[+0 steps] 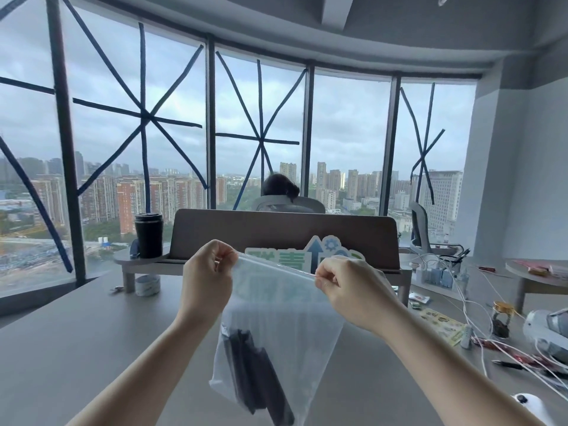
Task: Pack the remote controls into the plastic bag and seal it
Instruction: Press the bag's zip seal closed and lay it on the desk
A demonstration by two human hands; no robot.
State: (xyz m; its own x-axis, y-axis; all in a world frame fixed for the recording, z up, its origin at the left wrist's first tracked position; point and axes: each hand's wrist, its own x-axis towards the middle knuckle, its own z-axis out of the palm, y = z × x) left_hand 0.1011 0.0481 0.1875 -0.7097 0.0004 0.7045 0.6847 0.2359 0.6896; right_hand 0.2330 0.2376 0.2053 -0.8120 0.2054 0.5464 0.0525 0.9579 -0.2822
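Take the plastic bag (276, 327) as your landmark: it hangs in the air over the desk (76, 348), held up in front of you by its top edge.

To the left of the bag and farther back, a black cup (148, 235) stands on a small shelf, with a roll of tape (147, 285) on the desk beneath it.

Your left hand (207, 281) pinches the bag's top left corner, thumb and forefinger closed on the seal strip, the other fingers curled in.

Inside the bag, the dark remote controls (258, 379) have slid to the bottom left corner and lie bunched and tilted there. So the packing looks done, and sealing is the step in hand.

Your right hand (347, 287) pinches the top edge toward the bag's right end, fingers clenched on the strip. Whether the strip between your hands is already pressed shut cannot be told from here.

Watch for this: the weight sits all to one side, so the bag pulls unevenly. If either pinch slackens, that corner may drop and the remotes could tip out through any unsealed gap. If the strip's two halves are misaligned, it may close only in part.

Right of the bag, white cables (461, 302) and a small jar (502, 319) clutter the desk; keep the bag from swinging into them.
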